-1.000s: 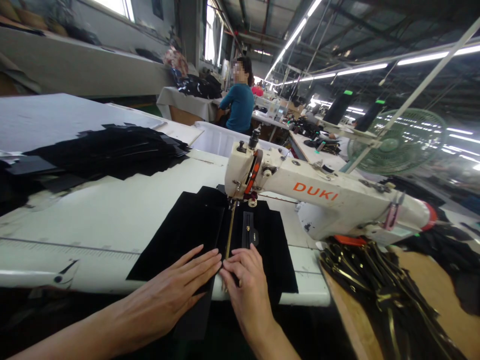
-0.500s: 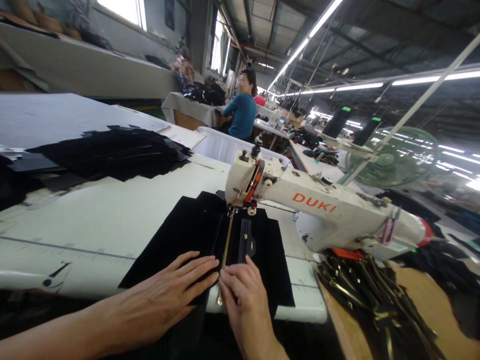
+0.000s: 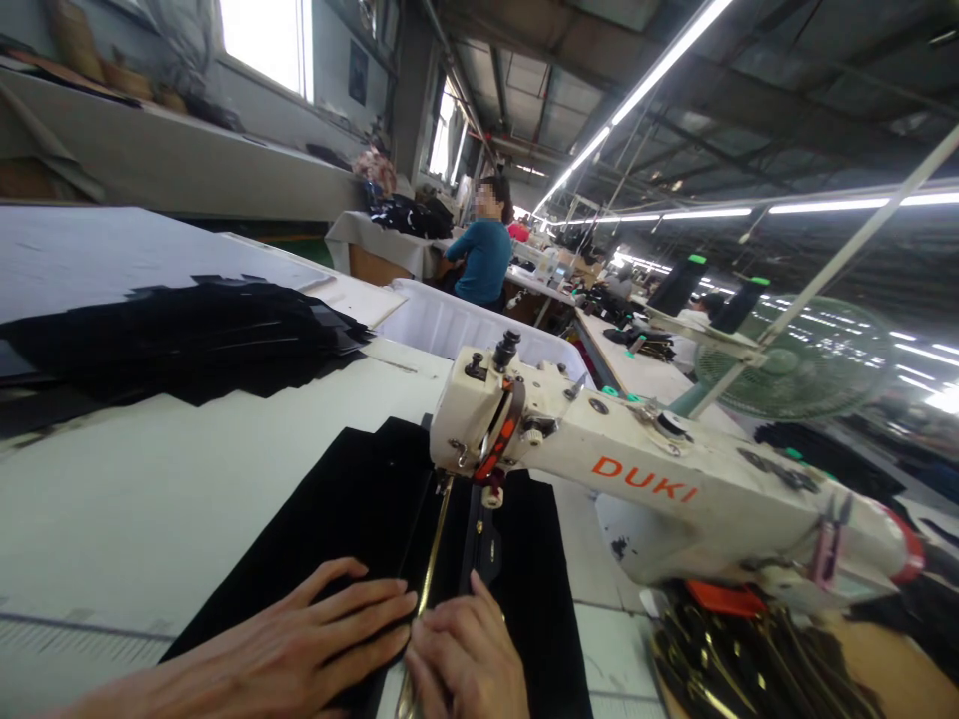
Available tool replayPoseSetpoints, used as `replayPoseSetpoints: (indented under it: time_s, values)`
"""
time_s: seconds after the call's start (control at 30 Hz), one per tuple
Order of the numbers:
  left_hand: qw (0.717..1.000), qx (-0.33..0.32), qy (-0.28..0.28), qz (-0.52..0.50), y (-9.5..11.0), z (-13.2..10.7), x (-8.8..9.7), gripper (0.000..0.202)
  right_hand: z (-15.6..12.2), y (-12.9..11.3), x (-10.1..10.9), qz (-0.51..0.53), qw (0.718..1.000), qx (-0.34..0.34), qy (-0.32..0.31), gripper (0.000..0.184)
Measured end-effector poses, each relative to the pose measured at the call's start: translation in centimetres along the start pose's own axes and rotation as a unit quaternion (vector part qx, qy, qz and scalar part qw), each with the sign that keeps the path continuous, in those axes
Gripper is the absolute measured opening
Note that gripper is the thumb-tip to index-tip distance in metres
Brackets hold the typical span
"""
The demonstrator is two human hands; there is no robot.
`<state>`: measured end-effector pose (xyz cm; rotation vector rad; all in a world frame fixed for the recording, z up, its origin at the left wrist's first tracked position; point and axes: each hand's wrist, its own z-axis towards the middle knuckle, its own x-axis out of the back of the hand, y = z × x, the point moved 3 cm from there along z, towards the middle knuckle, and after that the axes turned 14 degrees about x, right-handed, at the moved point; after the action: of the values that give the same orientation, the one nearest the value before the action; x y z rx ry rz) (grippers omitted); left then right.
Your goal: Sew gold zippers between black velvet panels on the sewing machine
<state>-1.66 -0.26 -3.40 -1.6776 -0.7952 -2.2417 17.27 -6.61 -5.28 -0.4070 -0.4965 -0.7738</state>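
My left hand (image 3: pixel 300 649) lies flat with fingers stretched out on a black fabric piece (image 3: pixel 352 519), just left of a gold zipper (image 3: pixel 431 569) that runs up under the needle of a white DUKI sewing machine (image 3: pixel 636 489). My right hand (image 3: pixel 465 664) rests on the fabric right of the zipper, fingers curled and pressed down at the zipper's edge. The two hands nearly touch at the zipper. The bottom edge of the picture cuts off the lower part of both hands.
A stack of black cut pieces (image 3: pixel 187 335) lies at the far left of the white table (image 3: pixel 150 499). A heap of zippers (image 3: pixel 756 669) sits at the right. A green fan (image 3: pixel 794 355) stands behind the machine. A person in a teal top (image 3: pixel 483 255) sits at a far table.
The view has tilted up and moved closer, so my hands now sit at the bottom edge. Both hands keep their places on the fabric beside the zipper.
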Motion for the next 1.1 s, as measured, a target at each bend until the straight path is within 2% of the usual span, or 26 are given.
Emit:
replayPoseSetpoints:
  time_s: [0.1,0.2,0.33,0.5,0.73,0.9,1.0,1.1]
  values:
    - [0.997,-0.056,-0.044,0.011,-0.8,1.1,-0.1,0.084,0.7,0.9,-0.1,0.014,1.0,-0.018,0.0,0.019]
    - [0.996,-0.054,-0.067,0.034,-1.7,1.9,0.2,0.091,1.3,1.8,-0.2,0.033,0.999,-0.035,-0.021,0.017]
    - [0.996,-0.049,-0.06,0.044,-2.3,3.0,0.8,0.087,2.3,3.1,0.2,0.06,0.994,-0.044,-0.08,0.014]
    - [0.995,-0.067,-0.042,0.058,-2.7,4.8,1.5,0.078,3.5,4.4,0.3,0.073,0.987,-0.081,-0.119,0.02]
    - [0.994,-0.071,-0.042,0.075,-4.0,6.8,2.1,0.066,4.9,5.8,-0.5,0.067,0.986,-0.109,-0.11,0.026]
    - [0.996,-0.059,-0.04,0.048,-5.1,7.8,1.2,0.065,5.8,6.9,-0.7,0.052,0.977,-0.134,-0.155,0.024]
    - [0.997,-0.053,-0.036,0.042,-5.6,7.9,0.5,0.067,5.8,7.0,-0.6,0.054,0.964,-0.184,-0.183,0.025]
    - [0.998,-0.051,-0.035,0.032,-5.7,7.8,0.2,0.069,5.6,7.0,-0.6,0.037,0.956,-0.244,-0.158,0.036]
